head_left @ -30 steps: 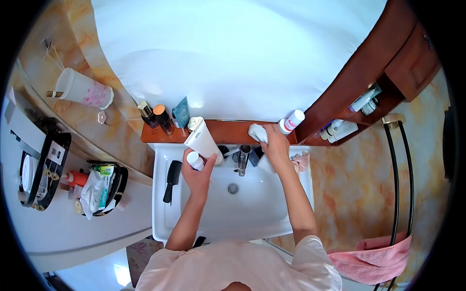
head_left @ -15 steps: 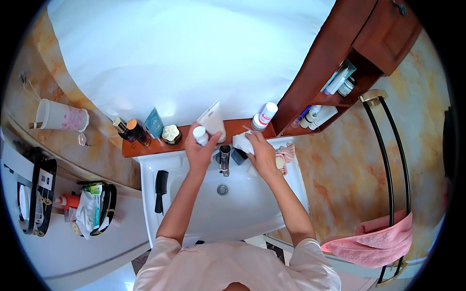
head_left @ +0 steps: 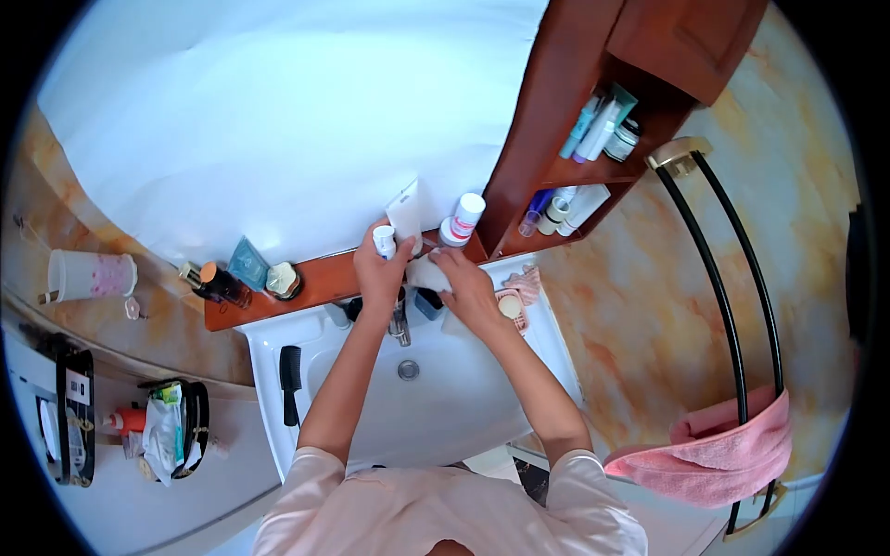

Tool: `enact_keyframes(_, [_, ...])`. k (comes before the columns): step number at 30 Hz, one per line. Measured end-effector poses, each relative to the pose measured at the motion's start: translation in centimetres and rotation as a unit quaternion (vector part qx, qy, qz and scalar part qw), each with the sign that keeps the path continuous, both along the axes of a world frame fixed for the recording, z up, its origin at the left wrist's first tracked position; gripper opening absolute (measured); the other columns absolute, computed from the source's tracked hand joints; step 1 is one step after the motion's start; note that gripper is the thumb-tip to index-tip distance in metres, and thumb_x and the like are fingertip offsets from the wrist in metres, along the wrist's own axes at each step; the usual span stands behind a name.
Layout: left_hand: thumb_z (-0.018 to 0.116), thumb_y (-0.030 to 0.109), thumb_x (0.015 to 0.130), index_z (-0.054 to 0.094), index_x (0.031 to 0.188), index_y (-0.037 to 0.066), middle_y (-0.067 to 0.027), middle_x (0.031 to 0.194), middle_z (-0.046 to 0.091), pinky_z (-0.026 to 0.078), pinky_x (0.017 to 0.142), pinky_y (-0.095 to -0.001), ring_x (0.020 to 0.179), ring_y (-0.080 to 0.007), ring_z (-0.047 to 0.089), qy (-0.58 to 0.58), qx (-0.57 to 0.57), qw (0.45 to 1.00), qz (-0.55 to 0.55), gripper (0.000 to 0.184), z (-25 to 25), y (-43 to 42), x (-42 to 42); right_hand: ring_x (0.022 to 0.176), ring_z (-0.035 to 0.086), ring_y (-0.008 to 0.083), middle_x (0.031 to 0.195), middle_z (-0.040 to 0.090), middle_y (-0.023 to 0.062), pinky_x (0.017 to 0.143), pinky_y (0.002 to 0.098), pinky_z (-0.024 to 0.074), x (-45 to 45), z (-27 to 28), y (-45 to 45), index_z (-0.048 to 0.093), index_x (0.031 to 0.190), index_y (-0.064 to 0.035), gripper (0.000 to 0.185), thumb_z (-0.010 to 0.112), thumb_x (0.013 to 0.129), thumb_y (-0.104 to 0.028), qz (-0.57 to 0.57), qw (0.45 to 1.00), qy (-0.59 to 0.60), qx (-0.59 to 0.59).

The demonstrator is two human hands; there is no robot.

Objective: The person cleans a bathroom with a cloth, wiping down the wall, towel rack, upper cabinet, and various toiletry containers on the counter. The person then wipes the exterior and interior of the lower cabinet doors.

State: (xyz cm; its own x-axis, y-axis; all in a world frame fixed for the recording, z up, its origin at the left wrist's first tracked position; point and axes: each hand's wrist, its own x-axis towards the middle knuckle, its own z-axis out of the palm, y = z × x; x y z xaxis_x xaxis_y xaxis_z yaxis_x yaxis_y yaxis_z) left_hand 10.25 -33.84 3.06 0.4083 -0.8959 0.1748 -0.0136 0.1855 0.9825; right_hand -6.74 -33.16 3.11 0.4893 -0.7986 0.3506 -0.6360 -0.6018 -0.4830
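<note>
My left hand [head_left: 378, 276] is closed around a small white-capped bottle [head_left: 384, 241] and a white tube [head_left: 405, 215], above the wooden shelf [head_left: 324, 279] behind the sink. Close on its right, my right hand [head_left: 469, 295] has its fingers wrapped on a white cloth [head_left: 427, 276], held over the shelf's front edge. Just behind the cloth, a white bottle with a red and white label [head_left: 464, 219] stands at the shelf's right end. The faucet [head_left: 399, 324] is below both hands, partly hidden by them.
A black comb [head_left: 290, 382] lies on the left rim of the sink [head_left: 445, 408]. Dark bottles [head_left: 225, 285], a teal tube [head_left: 247, 265] and a jar [head_left: 283, 280] stand at the shelf's left. A pink soap dish [head_left: 512, 308] is on the right rim. A pink towel [head_left: 718, 451] hangs at right.
The view has swung to the right. My left hand has carried the bottle and tube up over the shelf, and my right hand with the cloth is now closer to it.
</note>
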Motion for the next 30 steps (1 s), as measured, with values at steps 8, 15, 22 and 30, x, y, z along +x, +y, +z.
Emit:
enact_keyframes(8, [0.074, 0.006, 0.08, 0.061, 0.117, 0.0, -0.0138, 0.099, 0.07, 0.052, 0.079, -0.0324, 0.09, -0.0196, 0.066, -0.106, -0.022, 0.994, 0.021, 0.039, -0.8, -0.2, -0.3, 0.112, 0.058, 0.0359, 0.129, 0.052, 0.0141, 0.09, 0.0386, 0.0507, -5.4, -0.6, 4.0, 0.055, 0.127, -0.0081, 0.066, 0.074, 0.065, 0.006, -0.048, 0.997, -0.055, 0.033])
enact_keyframes(15, [0.074, 0.004, 0.081, 0.061, 0.118, -0.001, -0.0075, 0.106, 0.066, 0.052, 0.071, -0.0254, 0.083, -0.0112, 0.06, -0.043, -0.034, 0.998, 0.024, 0.04, -1.0, 0.6, -0.3, 0.101, 0.059, 0.0378, 0.117, 0.056, 0.0165, 0.084, 0.041, 0.0493, -12.1, -2.3, 0.9, 0.057, 0.123, -0.0073, 0.059, 0.072, 0.068, 0.005, -0.194, 0.972, -0.11, -0.079])
enact_keyframes(22, [0.068, 0.004, 0.089, 0.05, 0.126, 0.0, -0.0073, 0.097, 0.063, 0.043, 0.05, -0.023, 0.059, -0.0092, 0.053, 0.183, -0.018, 0.982, 0.031, 0.041, -0.5, 2.8, 0.2, 0.099, 0.059, 0.0384, 0.113, 0.055, 0.018, 0.082, 0.0441, 0.0495, -14.1, -2.3, -2.1, 0.059, 0.119, -0.0063, 0.053, 0.073, 0.068, 0.001, -0.31, 0.945, -0.051, -0.089])
enact_keyframes(30, [0.061, 0.009, 0.092, 0.05, 0.117, 0.002, -0.0136, 0.103, 0.062, 0.052, 0.073, -0.0334, 0.08, -0.02, 0.061, 0.382, 0.058, 0.919, -0.078, 0.028, -1.3, 5.9, 1.6, 0.099, 0.06, 0.0387, 0.115, 0.056, 0.0173, 0.082, 0.0439, 0.0494, -17.0, -3.0, -3.1, 0.058, 0.12, -0.0066, 0.054, 0.07, 0.068, 0.006, -0.323, 0.943, -0.069, -0.049])
